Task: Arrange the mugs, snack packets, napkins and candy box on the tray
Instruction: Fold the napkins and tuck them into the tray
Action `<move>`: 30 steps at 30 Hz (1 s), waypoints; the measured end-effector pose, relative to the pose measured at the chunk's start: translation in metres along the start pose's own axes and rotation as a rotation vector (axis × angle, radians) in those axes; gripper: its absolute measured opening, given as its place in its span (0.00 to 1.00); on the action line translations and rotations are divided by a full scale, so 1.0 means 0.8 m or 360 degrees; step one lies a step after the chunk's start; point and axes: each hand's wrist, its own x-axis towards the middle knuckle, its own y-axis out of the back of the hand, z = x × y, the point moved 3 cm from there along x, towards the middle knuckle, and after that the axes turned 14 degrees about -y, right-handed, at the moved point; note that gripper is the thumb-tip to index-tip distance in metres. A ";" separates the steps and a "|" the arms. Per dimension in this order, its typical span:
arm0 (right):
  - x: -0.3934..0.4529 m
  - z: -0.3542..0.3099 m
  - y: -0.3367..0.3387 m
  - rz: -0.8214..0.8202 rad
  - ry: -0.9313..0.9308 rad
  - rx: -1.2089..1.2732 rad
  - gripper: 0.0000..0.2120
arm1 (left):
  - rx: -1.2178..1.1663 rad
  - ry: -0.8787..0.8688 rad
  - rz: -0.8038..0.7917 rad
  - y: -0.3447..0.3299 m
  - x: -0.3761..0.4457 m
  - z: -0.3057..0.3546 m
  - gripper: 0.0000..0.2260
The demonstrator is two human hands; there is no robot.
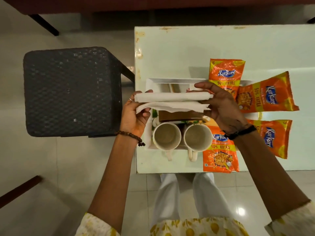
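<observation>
Both hands clenched on napkins (172, 102), L hand (134, 114) at 9 o'clock end, R hand (221, 106) at 3, long axis 9-to-3, held above tray (170, 80) w/ mugs (166, 136) at 6

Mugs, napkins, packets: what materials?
Mugs: likely glazed ceramic, cream, thick rims, soft sheen. Napkins, held by both hands: thin white paper tissue, matte, ragged soft edges. Packets: glossy printed plastic film, crinkled, with glare.
</observation>
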 end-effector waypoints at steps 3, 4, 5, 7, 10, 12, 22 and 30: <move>-0.006 -0.002 0.012 -0.0162 -0.0032 0.0168 0.31 | -0.0355 0.0129 -0.0051 -0.006 -0.005 -0.005 0.14; -0.009 -0.001 0.015 -0.0178 -0.0016 0.0132 0.33 | -0.0367 0.0150 -0.0118 -0.008 -0.007 -0.006 0.17; -0.011 -0.001 0.020 -0.0161 0.0010 0.0058 0.32 | -0.0314 0.0154 -0.0201 -0.011 -0.009 -0.007 0.21; -0.016 -0.001 0.028 -0.0030 0.0084 -0.0177 0.26 | -0.0043 0.0095 -0.0353 -0.013 -0.012 -0.012 0.25; -0.018 0.001 0.037 0.0265 0.0176 -0.0476 0.14 | 0.0530 -0.0033 -0.0528 -0.010 -0.014 -0.017 0.21; -0.016 0.008 0.044 0.0450 0.0273 -0.0696 0.10 | 0.0805 -0.0098 -0.0546 -0.006 -0.015 -0.021 0.14; 0.009 0.048 0.064 0.0789 0.0429 -0.1590 0.07 | 0.1844 -0.0548 -0.0471 0.010 0.004 -0.050 0.05; 0.019 0.063 0.072 0.0877 0.0258 -0.1769 0.10 | 0.2157 -0.0407 -0.0631 0.020 0.019 -0.069 0.16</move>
